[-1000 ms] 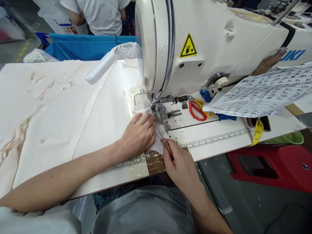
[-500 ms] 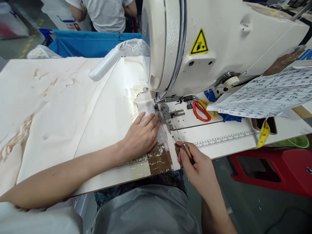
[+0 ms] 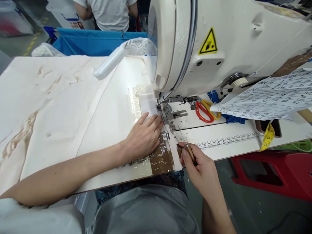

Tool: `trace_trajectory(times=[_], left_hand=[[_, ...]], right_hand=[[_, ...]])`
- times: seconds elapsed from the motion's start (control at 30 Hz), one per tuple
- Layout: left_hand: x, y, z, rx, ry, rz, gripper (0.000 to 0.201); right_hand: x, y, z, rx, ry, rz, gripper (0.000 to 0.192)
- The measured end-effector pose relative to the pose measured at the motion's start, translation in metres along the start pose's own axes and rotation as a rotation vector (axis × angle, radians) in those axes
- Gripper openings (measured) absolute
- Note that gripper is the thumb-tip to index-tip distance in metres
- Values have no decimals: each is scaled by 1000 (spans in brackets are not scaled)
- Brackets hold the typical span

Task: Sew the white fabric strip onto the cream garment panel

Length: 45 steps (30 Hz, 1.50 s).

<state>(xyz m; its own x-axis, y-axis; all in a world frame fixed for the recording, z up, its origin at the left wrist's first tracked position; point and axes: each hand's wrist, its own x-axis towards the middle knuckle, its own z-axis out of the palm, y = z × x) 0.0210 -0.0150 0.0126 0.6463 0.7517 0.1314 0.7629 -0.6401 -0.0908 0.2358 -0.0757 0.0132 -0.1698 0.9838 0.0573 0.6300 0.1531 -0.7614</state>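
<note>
My left hand (image 3: 145,135) lies with its fingers stretched out over a small piece of white fabric (image 3: 148,104), just left of the sewing machine's presser foot (image 3: 159,106). An awl (image 3: 189,152) with a wooden handle and thin metal spike is gripped in my right hand (image 3: 198,167), its tip pointing away from me near the metal guide. A narrow white strip (image 3: 175,156) runs from the table's front edge toward the needle area, between my hands. The needle itself is too small to make out.
The machine head (image 3: 219,42) overhangs the table. Red-and-yellow scissors (image 3: 206,112), a printed sheet (image 3: 265,97) and a yellow tape measure (image 3: 268,136) are at right. White fabric (image 3: 48,107) covers the left side. A red stool (image 3: 287,175) stands below; a person (image 3: 109,14) sits beyond.
The small white fabric has slid away from me past my left fingers, uncovering a metal piece on the brown tape. The whole view has shifted slightly. My right hand still holds the awl.
</note>
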Motion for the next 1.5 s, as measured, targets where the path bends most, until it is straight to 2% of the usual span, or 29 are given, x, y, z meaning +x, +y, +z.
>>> trace_trajectory(times=[0.23,0.4,0.5,0.57,0.63,0.77,0.87,1.0,1.17,1.37,1.5], left_hand=[[-1,0,0,-2,-7,7,48],[3,-3,0,-10,-17,1,48],[5,-5,0,-13,-33,-15,49],[7,-8,1,-17,-36,-27,49],[8,-10,1,-23,-33,-41,48],[10,-16,6,-41,7,-65,41],[10,-19,11,-73,39,-58,37],[10,-21,14,-87,45,-44,37],[10,-22,15,-83,58,-40,35],[10,-21,16,-93,74,-51,36],[10,-23,17,-126,88,-74,39]], right_hand=[[-3,1,-1,11,-12,20,27],[-6,2,3,-1,90,83,30],[-5,2,6,12,140,59,38],[-2,1,10,5,173,-19,39],[4,-3,15,-29,183,-138,30],[19,-10,28,-123,147,-386,20],[29,-13,39,-275,159,-483,20],[37,-17,48,-489,189,-481,25],[41,-22,51,-613,202,-457,31],[39,-23,53,-723,211,-472,29],[38,-27,57,-854,218,-429,25]])
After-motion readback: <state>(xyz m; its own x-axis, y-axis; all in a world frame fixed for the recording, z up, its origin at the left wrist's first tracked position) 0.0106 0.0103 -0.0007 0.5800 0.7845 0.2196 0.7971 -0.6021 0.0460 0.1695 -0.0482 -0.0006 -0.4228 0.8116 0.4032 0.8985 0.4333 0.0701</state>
